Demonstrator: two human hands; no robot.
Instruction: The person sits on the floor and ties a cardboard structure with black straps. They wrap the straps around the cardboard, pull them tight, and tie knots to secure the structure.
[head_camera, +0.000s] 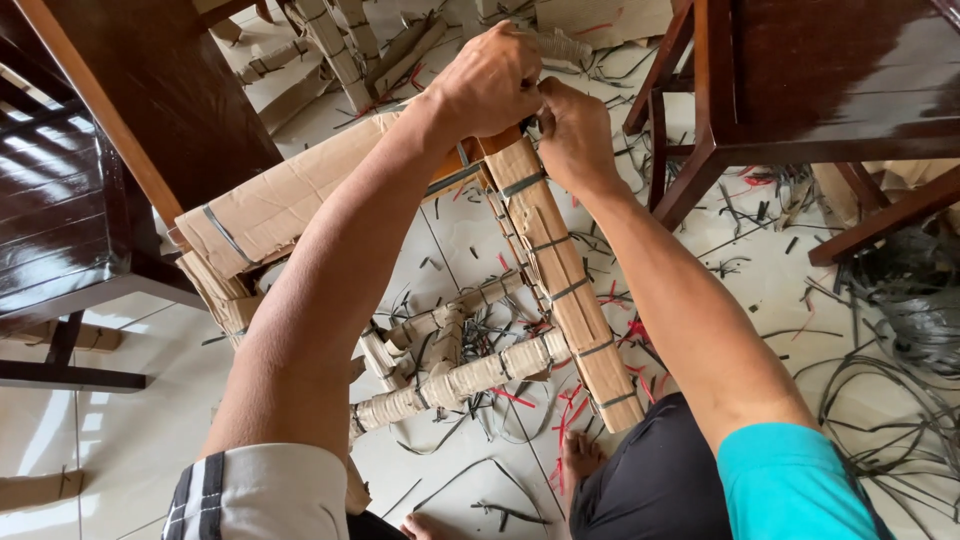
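Teal sleeve nearest — right hand and left hand pinched together on grey strap atop cardboard-wrapped chair leg; strap scraps on tiled floor below.

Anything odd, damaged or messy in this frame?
Messy floor: cut strap pieces, grey, black and red, litter the tiles, thickest at right. The cardboard wrap on the chair frame is creased and torn at its left end. Both hands, left hand and right hand, work at its top corner.
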